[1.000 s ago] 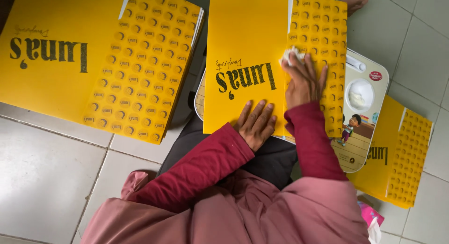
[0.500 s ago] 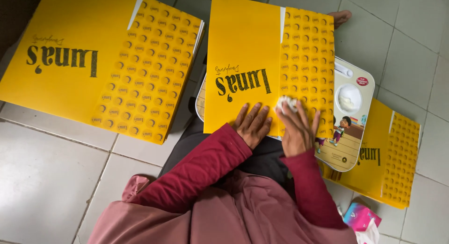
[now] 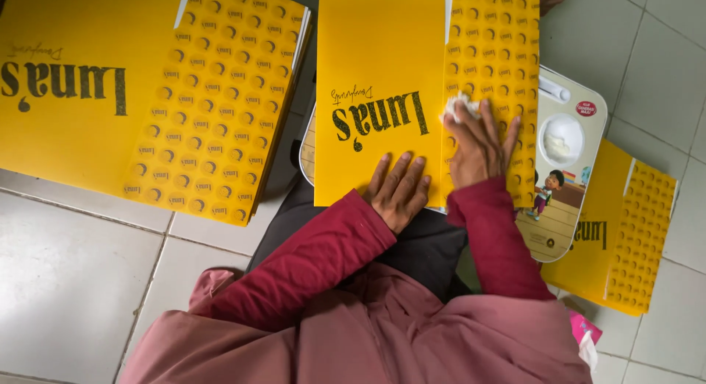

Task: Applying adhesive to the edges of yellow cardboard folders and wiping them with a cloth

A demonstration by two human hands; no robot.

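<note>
White floor tiles (image 3: pixel 88 281) all around, seen from above. Middle yellow folded box (image 3: pixel 382 68) lies across a small lap table (image 3: pixel 570 200) with a cartoon print, right in front of the person. Left hand (image 3: pixel 399 189) rests flat on the box's near edge, fingers spread, gripping nothing. Right hand (image 3: pixel 482 145) presses a crumpled white tissue (image 3: pixel 460 104) onto the dotted flap, fingers closed over it. 2 more flat yellow boxes sit on the floor: a big one (image 3: pixel 147 97) off to the left, a smaller one (image 3: pixel 625 237) tucked beside the table on the right.
</note>
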